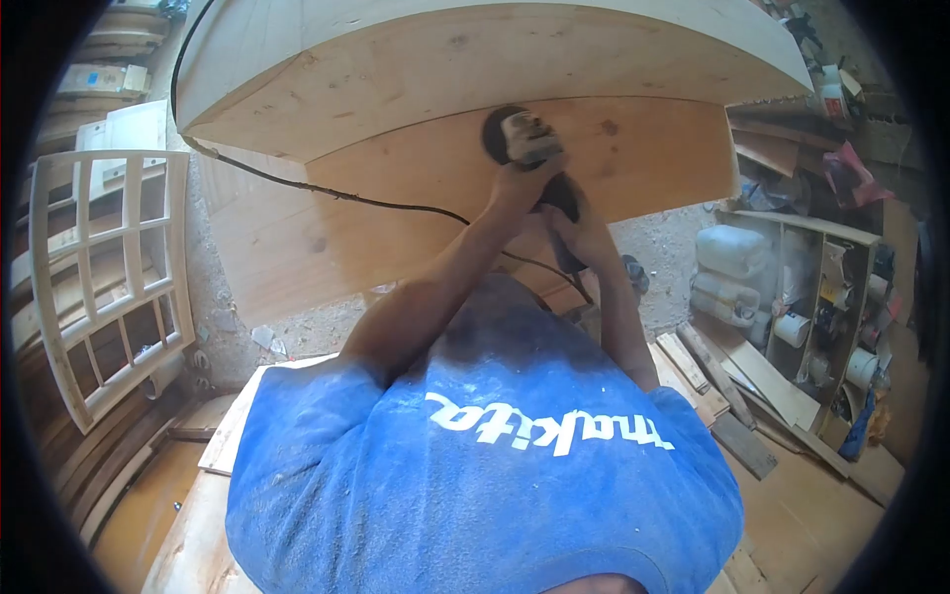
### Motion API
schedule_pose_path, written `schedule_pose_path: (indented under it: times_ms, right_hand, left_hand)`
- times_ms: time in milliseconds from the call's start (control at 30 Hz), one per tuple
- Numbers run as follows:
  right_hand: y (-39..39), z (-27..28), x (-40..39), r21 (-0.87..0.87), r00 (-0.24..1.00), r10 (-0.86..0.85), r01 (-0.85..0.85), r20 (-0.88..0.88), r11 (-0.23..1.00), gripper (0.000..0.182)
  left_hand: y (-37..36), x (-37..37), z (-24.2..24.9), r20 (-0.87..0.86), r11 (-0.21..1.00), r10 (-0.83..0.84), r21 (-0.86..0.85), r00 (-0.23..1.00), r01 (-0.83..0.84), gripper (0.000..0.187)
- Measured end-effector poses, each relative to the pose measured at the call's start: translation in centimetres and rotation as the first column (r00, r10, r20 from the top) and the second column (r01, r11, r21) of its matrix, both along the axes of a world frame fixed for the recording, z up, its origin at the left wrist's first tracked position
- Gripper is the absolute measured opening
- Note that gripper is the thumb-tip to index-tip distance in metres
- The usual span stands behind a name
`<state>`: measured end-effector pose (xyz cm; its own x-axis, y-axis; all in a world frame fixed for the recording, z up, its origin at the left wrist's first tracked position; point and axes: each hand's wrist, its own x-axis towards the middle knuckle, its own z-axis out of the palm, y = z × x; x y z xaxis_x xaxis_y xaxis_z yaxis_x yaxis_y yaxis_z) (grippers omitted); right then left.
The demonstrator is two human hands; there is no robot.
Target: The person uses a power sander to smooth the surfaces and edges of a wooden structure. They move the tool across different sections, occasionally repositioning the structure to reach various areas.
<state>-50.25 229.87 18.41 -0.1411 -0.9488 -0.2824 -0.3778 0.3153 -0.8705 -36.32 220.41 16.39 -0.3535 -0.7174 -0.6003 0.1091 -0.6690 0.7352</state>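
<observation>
The left hand is closed over the head of an electric sander, fingers wrapped down around its body. The right hand, just behind, is clenched on the rear grip. The sander's pad sits against a broad pale wooden panel, directly under the overhanging curved wooden piece. The power cord trails away left of the grip across the panel. This looks like mid-sanding. Going on would seem to call for a flat pad, even two-handed pressure and a clear cord.
</observation>
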Motion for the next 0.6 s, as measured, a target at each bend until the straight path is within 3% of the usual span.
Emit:
schedule_pose_path:
  times_ms: [67,133,167,233,300,433,533,600]
  right_hand:
    - [0.2,0.5,3.4,-0.031,0.999,0.048,-0.048,-0.012,0.998,0.071]
    - [0.1,0.4,6.2,0.027,0.978,0.15,-0.155,0.147,0.988,0.075]
    - [-0.3,1.1,7.6,0.034,0.978,0.146,-0.152,0.147,0.988,0.075]
    - [-0.8,3.1,9.7,0.107,0.946,0.32,-0.313,-0.056,0.944,0.078]
    - [-0.7,3.2,10.3,0.099,0.948,0.314,-0.309,-0.044,0.946,0.078]
    - [-0.4,2.7,8.0,0.068,0.971,0.234,-0.231,-0.045,0.971,0.076]
    - [-0.1,4.8,4.3,0.182,0.985,0.14,-0.12,-0.099,0.976,0.075]
    - [0.2,3.7,0.7,0.146,0.986,0.115,-0.096,-0.123,0.985,0.071]
  left_hand:
    - [1.5,3.7,-0.2,0.013,0.995,0.101,0.001,0.995,-0.101,0.059]
    - [2.8,7.3,0.5,0.05,0.993,0.121,0.007,0.991,-0.122,0.059]
    - [3.5,8.9,1.0,0.084,0.98,0.199,-0.005,0.976,-0.2,0.06]
    - [4.1,11.0,1.2,0.129,0.961,0.274,-0.003,0.953,-0.276,0.061]
    - [4.0,11.9,1.6,0.232,0.95,0.308,-0.022,0.923,-0.311,0.058]
    - [3.4,8.6,2.6,0.337,0.972,0.211,0.023,0.917,-0.232,0.055]
    - [3.3,3.6,1.5,0.204,0.981,0.193,-0.038,0.96,-0.189,0.051]
    - [2.9,-0.3,2.2,0.124,0.978,0.191,-0.114,0.974,-0.177,0.049]
